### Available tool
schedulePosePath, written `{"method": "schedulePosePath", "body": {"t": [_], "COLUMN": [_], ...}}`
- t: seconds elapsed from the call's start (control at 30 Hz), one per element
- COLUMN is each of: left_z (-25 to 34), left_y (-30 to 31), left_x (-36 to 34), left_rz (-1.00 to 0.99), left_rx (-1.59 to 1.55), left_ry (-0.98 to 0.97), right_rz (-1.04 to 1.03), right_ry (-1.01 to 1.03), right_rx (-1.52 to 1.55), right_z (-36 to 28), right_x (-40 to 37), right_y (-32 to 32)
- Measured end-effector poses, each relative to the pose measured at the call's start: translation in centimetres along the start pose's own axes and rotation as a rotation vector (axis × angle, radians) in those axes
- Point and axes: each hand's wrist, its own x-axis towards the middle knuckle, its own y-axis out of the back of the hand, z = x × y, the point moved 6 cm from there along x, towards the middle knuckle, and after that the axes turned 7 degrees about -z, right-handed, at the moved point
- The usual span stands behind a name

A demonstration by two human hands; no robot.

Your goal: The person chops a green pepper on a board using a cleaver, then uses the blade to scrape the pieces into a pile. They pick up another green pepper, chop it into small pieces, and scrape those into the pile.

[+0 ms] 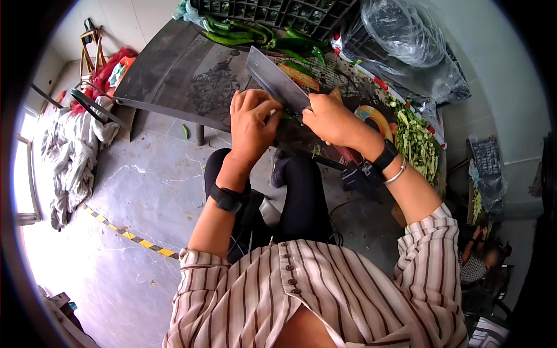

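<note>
My right hand is closed around the handle of a cleaver. The cleaver's wide steel blade slants up and to the left, just beyond my left fingers. With bent fingers pressed together, my left hand holds down a green pepper at the near table edge; most of that pepper is hidden by the hand and blade. Long whole green peppers lie at the far side of the dark table. Sliced green pepper is heaped to the right of my right hand.
A black plastic crate stands behind the peppers. Clear plastic wrapping covers something at the back right, beside a red-and-white strip. White cloth lies on the floor at left. Another person is at far right.
</note>
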Motion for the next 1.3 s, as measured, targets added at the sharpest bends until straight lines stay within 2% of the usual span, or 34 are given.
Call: {"method": "schedulePosePath", "body": {"t": [0.17, 0.23, 0.47, 0.6, 0.67, 0.77, 0.8, 0.87, 0.9, 0.97, 1.07, 1.3], "left_z": [0.3, 0.3, -0.2, -0.1, 0.1, -0.1, 0.0, 0.2, 0.2, 0.2, 0.1, 0.1], "left_y": [0.7, 0.8, 0.3, 0.0, 0.1, 0.3, 0.5, 0.5, 0.5, 0.5, 0.5, 0.5], "left_x": [-0.2, -0.2, -0.1, 0.1, 0.0, 0.1, 0.0, 0.1, 0.0, 0.0, -0.1, 0.0], "left_rz": [-0.019, -0.032, -0.036, -0.051, -0.044, -0.035, -0.041, -0.010, -0.008, -0.006, -0.013, -0.004], "left_rx": [0.078, 0.121, 0.061, 0.056, 0.071, 0.077, 0.069, 0.071, 0.075, 0.085, 0.088, 0.081], "left_ry": [-0.035, -0.052, -0.085, -0.097, -0.097, -0.098, -0.094, -0.114, -0.111, -0.110, -0.105, -0.099], "right_rz": [-0.015, -0.133, -0.144, -0.064, -0.194, 0.171, 0.183, 0.008, 0.019, 0.109, 0.115, 0.093], "right_ry": [0.017, -0.079, -0.094, 0.017, -0.188, 0.277, 0.285, 0.106, 0.111, 0.091, 0.072, 0.053], "right_rx": [0.011, 0.128, 0.128, 0.011, 0.147, -0.163, -0.156, -0.060, -0.073, 0.148, 0.184, 0.061], "right_z": [-0.3, 0.2, 0.3, -0.5, 0.1, -2.3, -2.3, -1.1, -0.5, 1.4, 2.1, 0.1], "right_x": [0.1, 0.3, 0.7, 1.1, 1.3, 2.1, 2.0, 2.3, 2.4, 2.6, 1.2, -0.6], "right_y": [0.4, -0.1, 0.0, 0.4, -0.4, -0.6, -0.7, -0.7, -0.7, -0.4, 0.0, 0.0]}}
